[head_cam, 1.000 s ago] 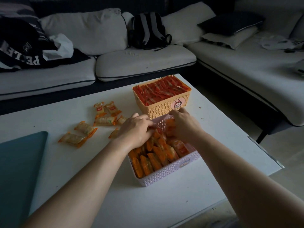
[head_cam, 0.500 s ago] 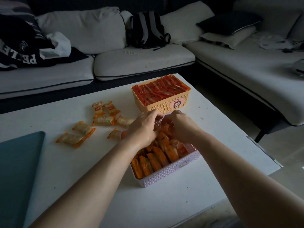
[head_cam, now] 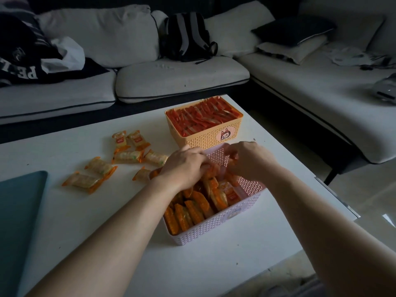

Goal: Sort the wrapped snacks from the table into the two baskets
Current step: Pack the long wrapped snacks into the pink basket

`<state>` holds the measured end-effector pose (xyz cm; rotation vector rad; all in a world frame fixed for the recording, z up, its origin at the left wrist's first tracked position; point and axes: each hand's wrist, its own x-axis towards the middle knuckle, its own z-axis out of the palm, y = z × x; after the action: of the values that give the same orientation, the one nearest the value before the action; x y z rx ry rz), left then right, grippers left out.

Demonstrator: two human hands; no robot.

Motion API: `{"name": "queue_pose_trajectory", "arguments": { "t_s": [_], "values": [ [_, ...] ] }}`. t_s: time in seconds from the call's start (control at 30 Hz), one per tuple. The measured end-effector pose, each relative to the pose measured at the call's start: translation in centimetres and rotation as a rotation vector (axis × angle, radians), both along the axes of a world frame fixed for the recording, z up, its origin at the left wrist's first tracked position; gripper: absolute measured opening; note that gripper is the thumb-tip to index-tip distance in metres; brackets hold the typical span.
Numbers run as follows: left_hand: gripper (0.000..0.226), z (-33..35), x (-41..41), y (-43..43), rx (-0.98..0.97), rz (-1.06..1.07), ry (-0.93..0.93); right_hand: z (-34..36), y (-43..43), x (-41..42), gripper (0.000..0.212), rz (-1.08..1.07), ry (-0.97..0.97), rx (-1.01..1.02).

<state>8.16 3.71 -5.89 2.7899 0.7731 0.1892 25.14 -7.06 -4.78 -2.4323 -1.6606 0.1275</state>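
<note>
A pink basket (head_cam: 216, 229) stands near me on the white table (head_cam: 107, 243), packed with orange-wrapped snacks (head_cam: 192, 209) set on edge. Behind it an orange basket (head_cam: 205, 137) holds red-wrapped snacks (head_cam: 203, 116). My left hand (head_cam: 184, 166) and my right hand (head_cam: 250, 160) are both inside the far end of the pink basket, fingers curled on orange-wrapped snacks there. Several loose orange-wrapped snacks (head_cam: 126, 156) lie on the table to the left of the baskets, one (head_cam: 141, 174) right beside the pink basket.
A teal tray or mat (head_cam: 19, 221) lies at the table's left edge. A pale sofa (head_cam: 171, 76) wraps around behind and to the right, with a black backpack (head_cam: 188, 37), cushions and dark clothing (head_cam: 23, 58) on it. The table's right corner (head_cam: 338, 200) is close to my right arm.
Both hands have shifted from the middle of the pink basket toward its far end, next to the orange basket. The loose snacks on the table have not moved.
</note>
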Motion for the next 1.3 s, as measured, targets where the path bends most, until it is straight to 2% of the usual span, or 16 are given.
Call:
{"name": "queue_pose_trajectory", "arguments": {
  "t_s": [0.2, 0.37, 0.53, 0.63, 0.8, 0.87, 0.93, 1.03, 1.1, 1.17, 1.23, 1.3],
  "values": [
    [0.055, 0.6, 0.4, 0.9, 0.082, -0.045, 0.148, -0.7, -0.1, -0.3, 0.042, 0.049, -0.159, 0.0],
    [0.035, 0.8, 1.2, 1.0, 0.2, -0.082, 0.142, 0.0, -0.1, -0.9, 0.023, 0.044, -0.212, 0.013],
    [0.028, 1.7, 1.3, 1.0, 0.153, -0.064, 0.028, 1.0, -0.2, -1.2, 0.021, 0.069, -0.214, 0.081],
    [0.03, 2.0, 1.2, 1.5, 0.124, -0.039, 0.034, 1.0, 0.0, -1.6, 0.016, 0.08, -0.197, 0.143],
    [0.039, 0.9, 0.9, 1.1, 0.054, -0.03, 0.096, -0.6, 0.5, -2.5, 0.012, 0.082, -0.066, 0.082],
    [0.04, 0.8, 0.6, 0.9, -0.051, 0.028, 0.007, -1.0, 0.8, -2.5, 0.016, 0.006, 0.013, 0.08],
    [0.034, 0.8, -0.1, 0.7, -0.14, 0.082, -0.121, -1.4, 0.9, -2.4, 0.031, -0.1, 0.117, 0.088],
    [0.019, 0.7, -1.8, 0.4, -0.086, 0.124, -0.258, -1.9, 1.1, -2.8, 0.047, -0.093, 0.233, 0.065],
    [0.013, 0.5, -3.0, 0.0, -0.054, 0.193, -0.278, -2.1, 1.1, -3.1, 0.042, -0.048, 0.281, 0.016],
    [0.01, 0.4, -3.9, -0.4, -0.034, 0.292, -0.256, -2.0, 1.1, -3.2, 0.031, -0.044, 0.32, -0.004],
    [0.007, 0.6, -4.6, -0.8, 0.036, 0.425, -0.164, -2.0, 1.1, -3.2, 0.029, -0.097, 0.383, 0.016],
    [0.023, 0.7, -5.3, -1.3, 0.037, 0.553, -0.008, -1.9, 1.0, -3.5, 0.023, -0.084, 0.42, -0.006]
  ]
}}
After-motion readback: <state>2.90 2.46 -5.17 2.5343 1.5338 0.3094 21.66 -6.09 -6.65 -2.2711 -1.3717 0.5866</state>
